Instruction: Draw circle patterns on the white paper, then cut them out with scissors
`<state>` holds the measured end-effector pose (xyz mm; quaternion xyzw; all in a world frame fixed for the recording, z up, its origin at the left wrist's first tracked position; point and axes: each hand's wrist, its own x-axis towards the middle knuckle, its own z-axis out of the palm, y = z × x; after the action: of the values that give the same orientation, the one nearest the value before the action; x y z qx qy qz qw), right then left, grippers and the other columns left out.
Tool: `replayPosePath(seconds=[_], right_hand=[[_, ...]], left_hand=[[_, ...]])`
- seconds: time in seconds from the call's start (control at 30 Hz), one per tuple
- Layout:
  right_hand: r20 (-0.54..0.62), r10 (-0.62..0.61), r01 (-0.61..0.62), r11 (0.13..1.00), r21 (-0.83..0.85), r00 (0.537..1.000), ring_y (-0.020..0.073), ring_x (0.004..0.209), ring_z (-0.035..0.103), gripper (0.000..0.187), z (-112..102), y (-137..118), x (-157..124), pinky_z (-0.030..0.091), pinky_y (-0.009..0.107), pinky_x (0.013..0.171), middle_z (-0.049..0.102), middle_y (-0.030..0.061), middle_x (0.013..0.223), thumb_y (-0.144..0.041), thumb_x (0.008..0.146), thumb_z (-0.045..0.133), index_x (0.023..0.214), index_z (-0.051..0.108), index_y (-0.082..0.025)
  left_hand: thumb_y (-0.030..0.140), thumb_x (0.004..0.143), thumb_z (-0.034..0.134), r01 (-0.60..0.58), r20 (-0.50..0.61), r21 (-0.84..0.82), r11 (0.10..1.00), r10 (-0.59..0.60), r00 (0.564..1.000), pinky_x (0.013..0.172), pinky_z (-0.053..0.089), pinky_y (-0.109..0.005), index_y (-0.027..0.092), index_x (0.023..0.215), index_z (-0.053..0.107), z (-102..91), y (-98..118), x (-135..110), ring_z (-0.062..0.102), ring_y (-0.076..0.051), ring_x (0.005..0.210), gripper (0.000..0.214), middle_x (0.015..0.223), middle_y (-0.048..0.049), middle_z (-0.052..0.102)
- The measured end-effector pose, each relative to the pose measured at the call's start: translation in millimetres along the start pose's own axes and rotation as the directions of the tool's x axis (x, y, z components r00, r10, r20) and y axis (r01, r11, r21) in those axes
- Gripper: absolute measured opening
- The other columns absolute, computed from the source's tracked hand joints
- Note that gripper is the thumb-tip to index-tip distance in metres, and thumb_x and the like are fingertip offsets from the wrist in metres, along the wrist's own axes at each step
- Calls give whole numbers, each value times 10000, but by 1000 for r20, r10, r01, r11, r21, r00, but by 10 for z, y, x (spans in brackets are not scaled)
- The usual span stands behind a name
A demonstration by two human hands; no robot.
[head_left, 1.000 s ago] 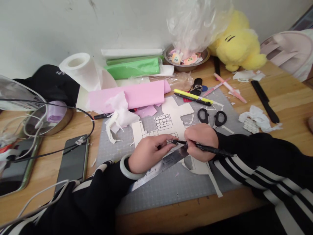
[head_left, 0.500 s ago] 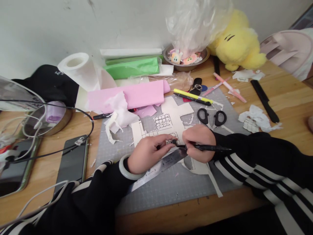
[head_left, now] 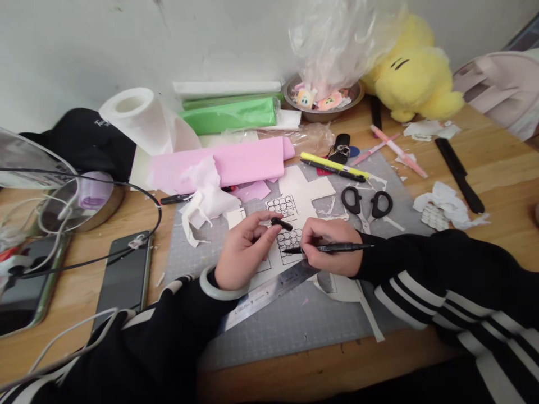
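Note:
Between thumb and fingertips, my left hand pinches a black pen cap. My right hand grips a black pen, its bare tip pointing left over the drawn paper. That white paper carries two patches of black rounded outlines and some straight lines. A steel ruler lies slantwise at the paper's near edge, below both hands. Black-handled scissors rest just beyond my right hand, on the grey cutting mat.
Pink folded paper, green packs and a paper roll are at the back. A yellow marker lies beyond the scissors. Phones and cables are at left. A metal bowl, plush toy and comb are at right.
The cap has come off the pen. My left hand has moved up and left with the cap, my right hand slightly left with the pen, baring its tip.

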<state>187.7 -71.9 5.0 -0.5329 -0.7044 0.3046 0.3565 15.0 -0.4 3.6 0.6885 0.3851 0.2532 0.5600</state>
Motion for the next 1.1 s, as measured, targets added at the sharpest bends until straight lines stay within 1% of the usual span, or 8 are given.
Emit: replayPosePath(seconds=[0.27,0.37,0.47,0.63,0.77,0.93,1.1], right_hand=[[27,38,-38,999,-11,999,46,483,460,61,12,16,14,370,151,502,539,-60,560,-121,705,504,680,484,-173],[40,39,-40,999,22,998,45,481,457,71,21,19,15,372,149,500,542,-57,557,-108,698,509,671,485,-169],[26,37,-38,998,49,999,45,482,460,76,24,13,14,372,150,502,550,-55,564,-100,697,507,669,487,-167],[37,61,-62,998,18,997,44,481,451,77,16,-8,13,356,148,499,545,-51,549,-98,691,514,661,489,-164],[41,46,-47,999,15,998,49,480,444,72,19,1,15,353,154,499,544,-46,557,-105,701,503,670,489,-168],[64,24,-24,1000,6,998,56,483,434,93,29,19,18,349,160,493,514,-50,548,-94,674,494,639,467,-176],[60,20,-20,1000,-3,998,54,474,408,105,25,19,20,326,164,480,484,-54,539,-83,657,478,625,449,-179]], left_hand=[[260,823,528,1,11,17,1000,-1,1000,346,224,-166,146,1007,563,-1,13,-8,302,-39,342,219,399,103,384],[252,820,532,-1,11,14,1000,0,1000,346,224,-166,146,1004,560,5,19,-4,299,-39,344,214,401,104,382],[241,818,526,-5,12,12,1000,5,1000,343,220,-168,147,993,560,11,23,-3,298,-42,340,201,396,105,374],[237,815,529,-9,16,15,1000,9,1000,345,223,-165,147,984,564,12,24,-5,301,-44,338,194,392,104,374],[248,819,532,-22,14,21,1000,22,1000,352,234,-160,148,988,566,9,23,-9,313,-44,343,198,395,101,390],[244,820,530,-25,15,22,999,25,1000,344,223,-155,154,988,570,11,14,-12,293,-41,337,194,393,107,381],[255,818,540,-25,7,30,999,24,1000,351,235,-153,163,993,574,11,0,-11,307,-42,342,201,397,105,388]])
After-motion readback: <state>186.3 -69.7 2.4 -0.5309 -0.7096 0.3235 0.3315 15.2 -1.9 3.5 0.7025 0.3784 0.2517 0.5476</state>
